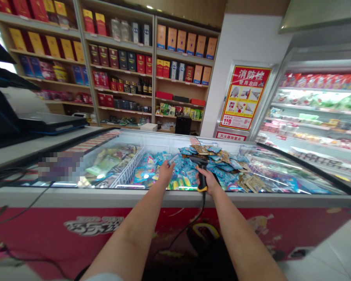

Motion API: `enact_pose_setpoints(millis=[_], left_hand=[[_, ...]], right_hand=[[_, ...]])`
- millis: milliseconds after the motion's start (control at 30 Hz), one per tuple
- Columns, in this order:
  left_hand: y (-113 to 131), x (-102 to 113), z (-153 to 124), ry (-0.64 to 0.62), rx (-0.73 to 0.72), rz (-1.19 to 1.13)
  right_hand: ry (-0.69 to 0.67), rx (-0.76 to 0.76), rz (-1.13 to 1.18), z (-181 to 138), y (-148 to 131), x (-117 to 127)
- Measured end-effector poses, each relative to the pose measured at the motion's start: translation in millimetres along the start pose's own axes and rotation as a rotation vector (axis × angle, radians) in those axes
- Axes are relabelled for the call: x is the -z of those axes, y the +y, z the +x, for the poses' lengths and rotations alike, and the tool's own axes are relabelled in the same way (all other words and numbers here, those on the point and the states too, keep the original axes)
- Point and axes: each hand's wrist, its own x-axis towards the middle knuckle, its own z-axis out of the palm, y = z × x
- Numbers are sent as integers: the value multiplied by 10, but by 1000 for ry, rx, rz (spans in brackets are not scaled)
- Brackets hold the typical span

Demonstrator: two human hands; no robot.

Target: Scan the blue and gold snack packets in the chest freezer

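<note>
My right hand is wrapped round the grip of a black and yellow handheld barcode scanner, its head over the freezer's goods. A cable runs down from the scanner's base in front of the freezer. To its left my left hand is closed, with a small pale flat piece at its fingertips; I cannot make out its kind. Beyond both hands, blue packets lie in the chest freezer, and more blue and brown packets are heaped on the right.
The red and white chest freezer spans the front. A white wire basket wall divides its left part. On the left stands a counter with dark equipment and cables. Shelves of boxes are behind; a refrigerated display stands right.
</note>
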Motion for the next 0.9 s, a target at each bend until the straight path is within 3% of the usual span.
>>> enact_pose_setpoints(millis=[133, 200, 433, 900], left_hand=[[38, 58, 39, 200, -16, 69], [63, 89, 48, 239, -25, 109], [98, 30, -7, 21, -70, 180], [21, 48, 8, -117, -152, 255]], right_hand=[[-3, 2, 2, -4, 0, 0], [-8, 0, -2, -8, -3, -3], [-20, -6, 16, -25, -16, -19], [-41, -31, 29, -58, -58, -28]])
